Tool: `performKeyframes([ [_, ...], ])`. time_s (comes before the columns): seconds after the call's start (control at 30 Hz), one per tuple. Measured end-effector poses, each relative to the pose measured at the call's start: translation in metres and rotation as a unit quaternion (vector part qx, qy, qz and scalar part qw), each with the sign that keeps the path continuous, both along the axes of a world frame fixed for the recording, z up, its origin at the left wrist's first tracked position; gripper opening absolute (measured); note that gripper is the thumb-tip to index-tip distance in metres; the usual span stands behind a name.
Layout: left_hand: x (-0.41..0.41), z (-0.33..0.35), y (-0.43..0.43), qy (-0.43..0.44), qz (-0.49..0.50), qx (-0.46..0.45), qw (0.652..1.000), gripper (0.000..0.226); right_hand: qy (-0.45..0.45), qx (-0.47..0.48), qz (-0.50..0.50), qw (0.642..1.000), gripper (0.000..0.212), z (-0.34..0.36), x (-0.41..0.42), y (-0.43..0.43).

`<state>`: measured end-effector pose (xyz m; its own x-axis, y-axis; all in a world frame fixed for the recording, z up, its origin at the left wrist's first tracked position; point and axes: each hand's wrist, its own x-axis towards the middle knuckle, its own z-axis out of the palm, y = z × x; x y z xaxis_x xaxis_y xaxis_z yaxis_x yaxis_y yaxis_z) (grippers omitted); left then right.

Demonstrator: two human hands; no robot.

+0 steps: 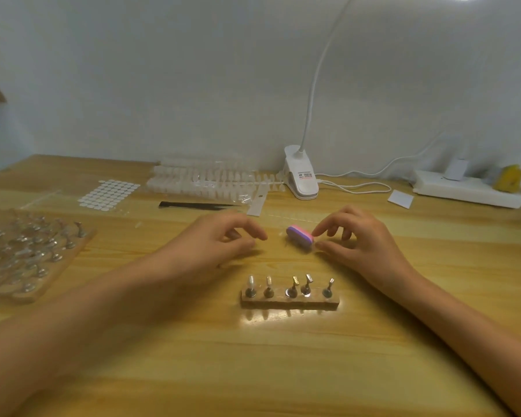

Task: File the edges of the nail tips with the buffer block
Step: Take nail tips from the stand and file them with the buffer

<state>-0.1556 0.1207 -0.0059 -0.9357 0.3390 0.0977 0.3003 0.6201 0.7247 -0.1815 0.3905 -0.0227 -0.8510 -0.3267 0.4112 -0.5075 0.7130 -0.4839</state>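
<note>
– Pale wall [193, 85] at the back, light wooden surface [283, 371] under everything. What do you count on it?

– One small wooden stand [290, 303] right in front of me, with five metal holders [292, 288] upright in a row. One buffer block [300, 238], pink over purple, lies just beyond the stand. Farther beyond are nail tips [205, 182] in clear overlapping strips I cannot count, one black tool [196, 205] and one sheet of white dots [109, 194]. Left of the stand is one bigger wooden board [42, 266] crowded with holders, too blurred to count.

– And your hands?

– Two. My right hand [361, 240] pinches the block's right end between forefinger and thumb, the other fingers curled. My left hand [220, 240] is just left of the block, apart from it. Its fingers are bent, thumb and forefinger nearly meeting. Whether something tiny sits between them, I cannot tell.

– Edges, room to move?

– Beyond and right of the stand, against the wall, are one white clip lamp [303, 176], one power strip [466, 191] and one white card [400, 199]. My forearms flank the stand. Open wood stretches from it toward me and off to its right.
</note>
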Motion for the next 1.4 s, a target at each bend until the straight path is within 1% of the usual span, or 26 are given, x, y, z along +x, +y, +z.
performKeyframes([
  [0.03,-0.007,0.001,0.007,0.041,-0.007,-0.029,0.999,0.022,-0.002,0.005,-0.002,1.000,0.019,0.000,-0.001,0.002],
  [0.1,-0.020,0.003,0.025,0.093,-0.040,-0.080,0.992,0.039,-0.012,0.018,-0.002,1.000,0.029,-0.002,-0.002,0.004],
  [0.17,-0.029,0.001,0.038,0.140,-0.073,-0.157,0.975,0.049,-0.019,0.026,-0.002,0.999,0.037,-0.005,-0.004,0.005],
  [0.2,-0.032,-0.001,0.042,0.173,-0.082,-0.185,0.964,0.047,-0.021,0.025,-0.002,0.999,0.037,-0.006,-0.004,0.005],
  [0.23,-0.031,-0.002,0.043,0.205,-0.083,-0.193,0.956,0.042,-0.023,0.022,-0.002,0.999,0.034,-0.007,-0.005,0.005],
  [0.3,-0.027,-0.004,0.044,0.264,-0.078,-0.172,0.946,0.032,-0.024,0.020,-0.005,1.000,0.028,-0.008,-0.005,0.005],
  [0.33,-0.024,-0.005,0.043,0.299,-0.079,-0.166,0.936,0.030,-0.025,0.022,-0.007,0.999,0.026,-0.008,-0.006,0.006],
  [0.4,-0.018,-0.008,0.040,0.367,-0.098,-0.181,0.907,0.028,-0.030,0.022,-0.009,0.999,0.023,-0.008,-0.007,0.006],
  [0.47,-0.016,-0.010,0.035,0.393,-0.127,-0.208,0.886,0.024,-0.034,0.020,-0.011,0.999,0.022,-0.008,-0.007,0.005],
  [0.53,-0.014,-0.011,0.029,0.387,-0.124,-0.200,0.891,0.024,-0.039,0.020,-0.012,0.999,0.021,-0.007,-0.007,0.005],
  [0.67,-0.013,-0.012,0.026,0.330,-0.081,-0.139,0.930,0.029,-0.055,-0.007,-0.013,0.998,0.017,-0.005,-0.007,0.006],
  [0.73,-0.014,-0.014,0.033,0.302,-0.051,-0.131,0.943,0.034,-0.070,-0.030,-0.020,0.997,0.023,-0.004,-0.008,0.008],
  [0.8,-0.015,-0.016,0.041,0.285,-0.029,-0.122,0.950,0.036,-0.101,-0.063,-0.027,0.993,0.034,-0.002,-0.008,0.008],
  [0.9,-0.016,-0.019,0.045,0.269,-0.026,-0.098,0.958,0.036,-0.111,-0.102,-0.022,0.988,0.041,-0.001,-0.007,0.008],
  [1.0,-0.016,-0.019,0.043,0.255,-0.034,-0.079,0.963,0.036,-0.086,-0.133,0.006,0.987,0.041,0.000,-0.002,0.007],
  [1.1,-0.017,-0.018,0.042,0.228,-0.033,-0.045,0.972,0.045,-0.066,-0.178,0.040,0.981,0.039,0.003,0.001,0.005],
  [1.13,-0.017,-0.018,0.042,0.220,-0.024,-0.026,0.975,0.042,-0.059,-0.195,0.049,0.978,0.037,0.004,0.001,0.004],
  [1.2,-0.020,-0.018,0.042,0.215,0.004,0.010,0.976,0.028,-0.037,-0.218,0.060,0.973,0.034,0.007,0.000,0.002],
  [1.23,-0.020,-0.018,0.041,0.221,0.015,0.020,0.975,0.025,-0.022,-0.222,0.064,0.973,0.033,0.008,0.001,0.000],
  [1.33,-0.020,-0.014,0.043,0.251,0.016,0.041,0.967,0.031,0.040,-0.198,0.083,0.976,0.032,0.011,0.004,-0.007],
  [1.4,-0.019,-0.011,0.046,0.269,0.001,0.062,0.961,0.027,0.075,-0.178,0.103,0.976,0.028,0.011,0.008,-0.012],
])
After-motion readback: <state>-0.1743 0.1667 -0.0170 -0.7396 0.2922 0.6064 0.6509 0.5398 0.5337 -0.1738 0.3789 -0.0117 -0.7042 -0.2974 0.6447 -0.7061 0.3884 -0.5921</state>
